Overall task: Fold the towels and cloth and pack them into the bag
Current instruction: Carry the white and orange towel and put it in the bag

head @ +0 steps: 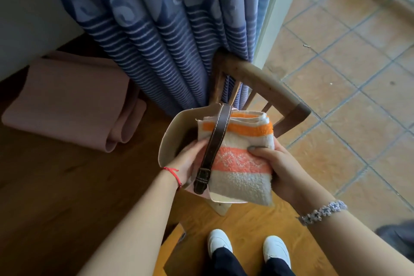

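Note:
A folded towel (243, 159) with orange, white and grey stripes sits in the mouth of a cream bag (172, 132) on a wooden chair seat. A brown leather strap (215, 143) of the bag crosses over the towel. My right hand (277, 168) grips the towel's right edge, thumb on top. My left hand (190, 161) reaches inside the bag beside the towel's left edge, fingers touching it. A folded pink cloth (67, 101) lies on the wooden table at the left, apart from both hands.
The wooden chair (264, 83) stands against a blue striped curtain (156, 36). The brown table (56, 186) fills the lower left. An orange tiled floor (349, 74) stretches to the right. My white shoes (248, 248) show at the bottom.

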